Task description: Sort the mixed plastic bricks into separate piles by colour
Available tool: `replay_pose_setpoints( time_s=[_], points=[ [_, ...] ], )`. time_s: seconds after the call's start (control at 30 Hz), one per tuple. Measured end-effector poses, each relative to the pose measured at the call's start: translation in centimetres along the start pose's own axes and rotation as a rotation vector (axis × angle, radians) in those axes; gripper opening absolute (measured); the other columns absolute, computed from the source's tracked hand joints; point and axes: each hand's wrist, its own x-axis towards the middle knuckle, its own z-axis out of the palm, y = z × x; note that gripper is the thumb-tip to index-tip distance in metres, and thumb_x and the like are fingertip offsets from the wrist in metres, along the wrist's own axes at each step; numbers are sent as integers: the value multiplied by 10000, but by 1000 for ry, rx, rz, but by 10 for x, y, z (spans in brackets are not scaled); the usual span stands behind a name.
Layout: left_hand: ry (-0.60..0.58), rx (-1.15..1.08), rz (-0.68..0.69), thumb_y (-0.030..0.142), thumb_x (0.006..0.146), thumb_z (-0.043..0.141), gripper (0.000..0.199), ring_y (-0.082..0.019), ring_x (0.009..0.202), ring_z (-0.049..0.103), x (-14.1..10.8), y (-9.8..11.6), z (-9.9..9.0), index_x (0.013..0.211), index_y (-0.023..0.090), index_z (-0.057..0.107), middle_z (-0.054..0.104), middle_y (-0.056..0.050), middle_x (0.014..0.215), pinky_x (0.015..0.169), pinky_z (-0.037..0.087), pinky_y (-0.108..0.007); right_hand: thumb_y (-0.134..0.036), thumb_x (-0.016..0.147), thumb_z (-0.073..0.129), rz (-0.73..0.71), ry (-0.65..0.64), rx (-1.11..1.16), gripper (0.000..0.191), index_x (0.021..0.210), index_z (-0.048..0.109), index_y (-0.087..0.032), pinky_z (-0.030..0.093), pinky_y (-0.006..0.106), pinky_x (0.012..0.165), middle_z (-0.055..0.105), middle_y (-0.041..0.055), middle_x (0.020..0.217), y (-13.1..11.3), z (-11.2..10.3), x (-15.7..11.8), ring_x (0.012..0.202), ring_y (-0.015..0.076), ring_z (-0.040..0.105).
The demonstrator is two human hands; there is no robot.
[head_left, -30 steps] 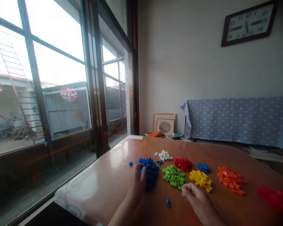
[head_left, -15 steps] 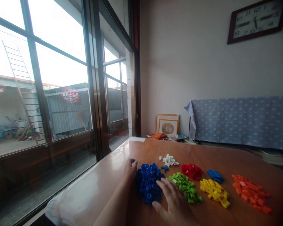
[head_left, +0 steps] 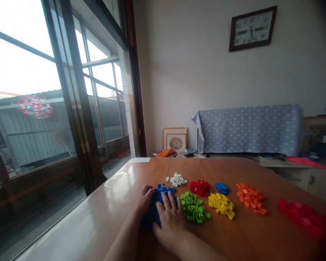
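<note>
A heap of dark blue pieces [head_left: 152, 214] lies on the wooden table [head_left: 220, 239], partly covered by my hands. My right hand [head_left: 170, 214] rests over its right side with the fingers spread. At the heap's upper left edge is my left hand [head_left: 144, 198], its fingers curled together; what they hold, if anything, is hidden. Green bricks [head_left: 194, 207] lie just right of my right hand. Behind the blue heap sit white pieces [head_left: 178, 179].
Farther right lie piles of red pieces [head_left: 200, 188], blue bricks [head_left: 222, 188], yellow bricks [head_left: 221, 205], orange bricks [head_left: 251, 198] and more red pieces [head_left: 305, 219]. A white sheet [head_left: 140, 160] lies at the far left table edge. Windows stand to the left.
The view has turned right, bringing the far-right red pile into sight. My right hand has moved from beside the blue heap onto it. My left hand stays at the heap's left edge.
</note>
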Motion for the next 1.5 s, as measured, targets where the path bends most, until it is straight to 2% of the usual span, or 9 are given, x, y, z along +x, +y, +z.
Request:
replay_pose_setpoints(
  time_s=[0.47, 0.63, 0.87, 1.0, 1.17, 1.23, 1.3, 1.4, 1.5],
  points=[
    [-5, -17, 39, 400, 837, 559, 289, -219, 874, 649, -23, 48, 142, 967, 154, 638, 709, -63, 892, 799, 483, -295, -404, 798, 611, 232, 96, -155, 595, 1366, 554, -235, -113, 601, 1157, 338, 131, 1597, 112, -69, -58, 1498, 392, 151],
    [8, 54, 76, 429, 874, 533, 311, -237, 950, 649, -30, 70, 187, 1004, 173, 652, 720, -83, 982, 833, 467, -306, -337, 786, 594, 355, 148, -206, 552, 1327, 586, -234, -33, 611, 1166, 359, 114, 1588, 153, -92, -71, 1486, 382, 195],
    [-27, 313, 130, 397, 859, 550, 264, -266, 1054, 615, -42, 124, 233, 1038, 252, 680, 723, -59, 1069, 864, 437, -349, -349, 839, 547, 511, 265, -257, 484, 1304, 627, -241, 140, 615, 1147, 447, 121, 1526, 215, -113, -84, 1430, 394, 318],
    [-57, 352, 151, 466, 862, 551, 299, -289, 1113, 586, -43, 142, 258, 1023, 259, 695, 720, -68, 1100, 883, 416, -374, -289, 874, 513, 450, 412, -223, 399, 1239, 658, -218, 248, 572, 1120, 555, 142, 1408, 217, -127, -91, 1351, 367, 426],
    [-52, 199, 148, 573, 932, 422, 439, -242, 934, 637, -29, 136, 267, 926, 229, 694, 732, -72, 973, 750, 415, -312, -222, 897, 501, 60, 422, -19, 163, 910, 663, -240, 430, 395, 955, 690, 43, 944, 164, -127, -119, 942, 219, 597],
    [-14, 165, 147, 572, 948, 386, 471, -220, 832, 633, -24, 128, 260, 866, 214, 680, 716, -68, 871, 694, 397, -292, -216, 862, 539, -199, 472, -31, 104, 797, 617, -242, 391, 405, 1009, 660, 7, 811, 144, -109, -135, 836, 192, 573],
    [44, 156, 151, 563, 953, 380, 474, -202, 754, 609, -21, 121, 251, 803, 204, 652, 681, -58, 782, 653, 372, -278, -219, 848, 565, -441, 636, -129, 120, 730, 574, -236, 334, 424, 1068, 626, -10, 719, 131, -90, -148, 800, 184, 552],
    [129, 118, 197, 524, 960, 384, 446, -179, 698, 569, -22, 116, 235, 756, 202, 616, 634, -40, 711, 626, 347, -267, -211, 836, 585, -378, 540, -178, 32, 816, 604, -227, 252, 488, 1129, 660, 22, 835, 126, -76, -152, 955, 224, 552],
    [212, 83, 233, 482, 961, 400, 398, -170, 680, 541, -26, 120, 220, 761, 206, 606, 606, -25, 689, 630, 347, -267, -178, 835, 586, -287, 421, -199, 76, 885, 622, -222, 235, 528, 1125, 663, 38, 897, 131, -88, -139, 1017, 245, 536]
  ],
)
